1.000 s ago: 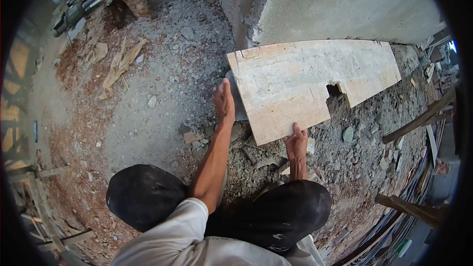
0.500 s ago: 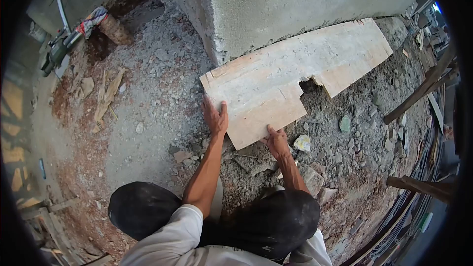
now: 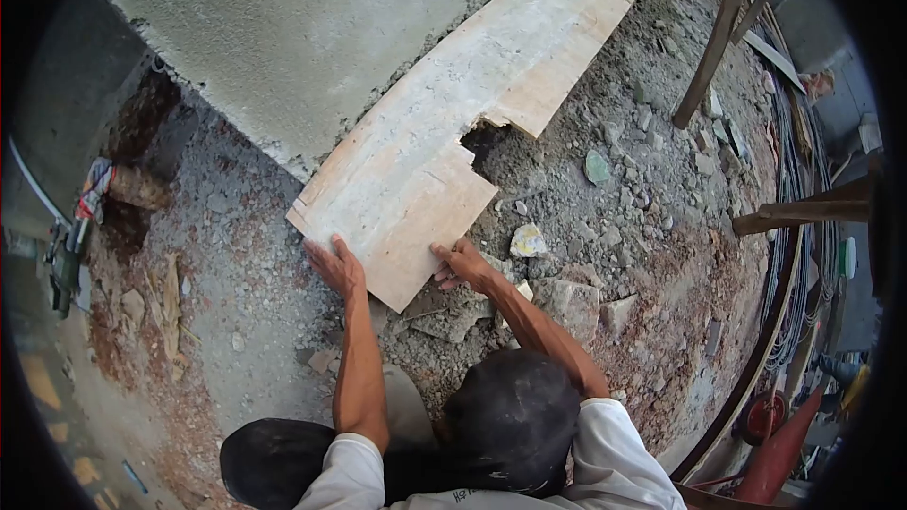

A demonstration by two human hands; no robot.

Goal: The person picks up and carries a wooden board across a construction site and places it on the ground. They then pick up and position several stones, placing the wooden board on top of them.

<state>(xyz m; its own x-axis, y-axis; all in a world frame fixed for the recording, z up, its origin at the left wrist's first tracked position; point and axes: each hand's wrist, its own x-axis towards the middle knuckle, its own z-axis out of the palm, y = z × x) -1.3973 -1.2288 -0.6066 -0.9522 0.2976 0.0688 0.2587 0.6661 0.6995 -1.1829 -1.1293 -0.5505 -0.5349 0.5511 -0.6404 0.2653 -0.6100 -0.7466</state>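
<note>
A long plywood board [image 3: 406, 146], dusted with grey cement, lies on the rubble along the foot of a plastered wall. A jagged notch is cut into its outer side. At the board's near end, my left hand [image 3: 338, 267] grips the left edge, thumb on top and fingers against the side. My right hand [image 3: 461, 264] holds the opposite edge, with the thumb on the upper face and the fingers partly beneath. Both hands are closed on the same board.
The plastered wall [image 3: 255, 28] rises behind the board. Broken stones [image 3: 572, 310] and gravel cover the ground. Wooden props [image 3: 718, 38] stand at the right, beside bundled cables [image 3: 789, 293]. A green power tool [image 3: 64, 269] sits at the far left.
My view has turned to the right, so the board and wall appear further left and more steeply slanted. Both hands keep their hold at the board's near end.
</note>
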